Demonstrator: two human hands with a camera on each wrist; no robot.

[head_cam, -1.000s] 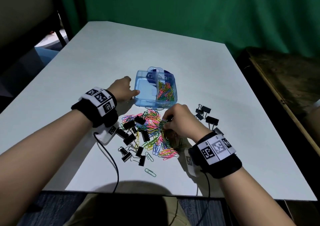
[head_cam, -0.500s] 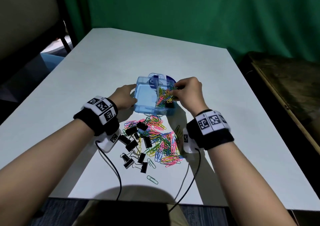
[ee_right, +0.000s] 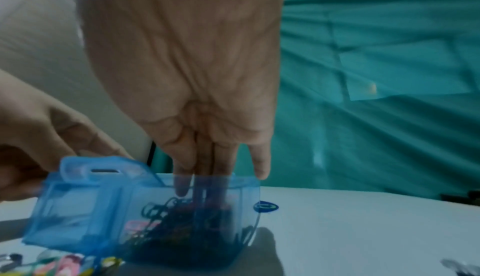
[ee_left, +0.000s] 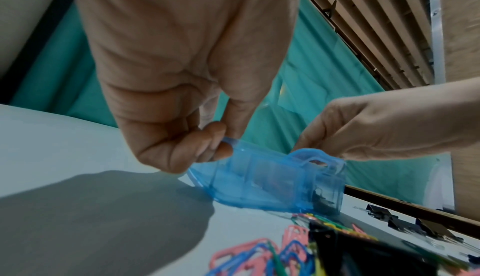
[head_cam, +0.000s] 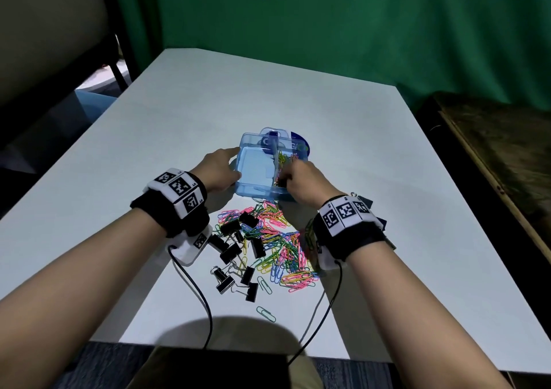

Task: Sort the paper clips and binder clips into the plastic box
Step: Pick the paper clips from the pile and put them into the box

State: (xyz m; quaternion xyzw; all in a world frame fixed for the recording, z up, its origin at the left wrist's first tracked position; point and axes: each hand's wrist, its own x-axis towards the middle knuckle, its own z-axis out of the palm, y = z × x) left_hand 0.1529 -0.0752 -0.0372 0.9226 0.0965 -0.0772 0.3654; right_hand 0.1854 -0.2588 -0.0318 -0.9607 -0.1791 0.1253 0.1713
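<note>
A clear blue plastic box [head_cam: 253, 192] with two compartments stands mid-table. My left hand [head_cam: 232, 165] pinches the box's left rim between thumb and fingers [ee_left: 217, 136]. My right hand [head_cam: 286, 177] reaches into the right compartment, its fingers [ee_right: 182, 177] straight down on the coloured paper clips [ee_right: 182, 219] heaped there. The left compartment [head_cam: 256, 168] shows only its bare floor. In front of the box lies a loose pile of coloured paper clips [head_cam: 280, 239] mixed with black binder clips [head_cam: 232, 251].
More black binder clips [head_cam: 368, 203] lie right of my right wrist, seen also in the left wrist view [ee_left: 384, 216]. A single paper clip [head_cam: 265, 314] sits near the white table's front edge [head_cam: 238, 350]. A dark wooden bench [head_cam: 507, 156] stands right of the table.
My right hand lifted from the pile, crossed to the box and dipped its fingers into the right compartment. My left hand kept its hold on the box's left side.
</note>
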